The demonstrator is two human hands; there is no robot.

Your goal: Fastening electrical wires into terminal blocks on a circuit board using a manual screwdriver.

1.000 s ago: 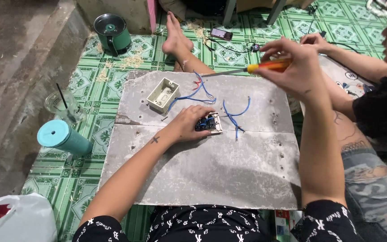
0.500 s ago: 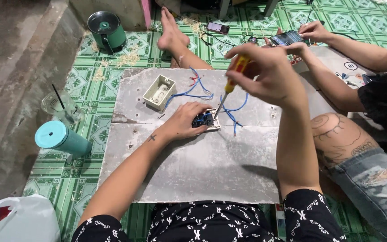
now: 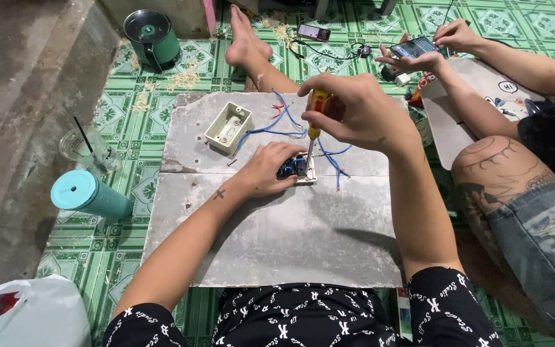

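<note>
From the head camera, I am looking down at a grey board [image 3: 277,231] lying across my lap on a green patterned floor [image 3: 130,115].

My left hand [image 3: 266,170] is lying flat near the middle of the board, fingers curled over a small dark switch module [image 3: 293,168] and pinning it down by its pale plate. My right hand [image 3: 351,112] is hovering just above at about one o'clock from the left, fingers closed around the yellow and orange handle of a screwdriver [image 3: 314,122]. The shaft is pointing down and slightly left, with its tip meeting the switch module beside my left fingertips.

Blue wires [image 3: 277,128] are looping from the module up toward eleven o'clock, where a cream wall box [image 3: 228,127] is sitting open side up on the board, well apart from my hands. More blue wire ends [image 3: 335,164] are trailing at three o'clock of the module.

Off the board at nine o'clock, a teal tumbler [image 3: 88,196] is lying on its side, and a clear plastic cup [image 3: 88,149] with a black straw is standing just above it. A green round pot [image 3: 152,32] is sitting at eleven o'clock on the floor.

At two o'clock another person's hands [image 3: 428,54] are holding a phone [image 3: 412,46], their tattooed knee [image 3: 496,167] resting just beside my right arm.
</note>
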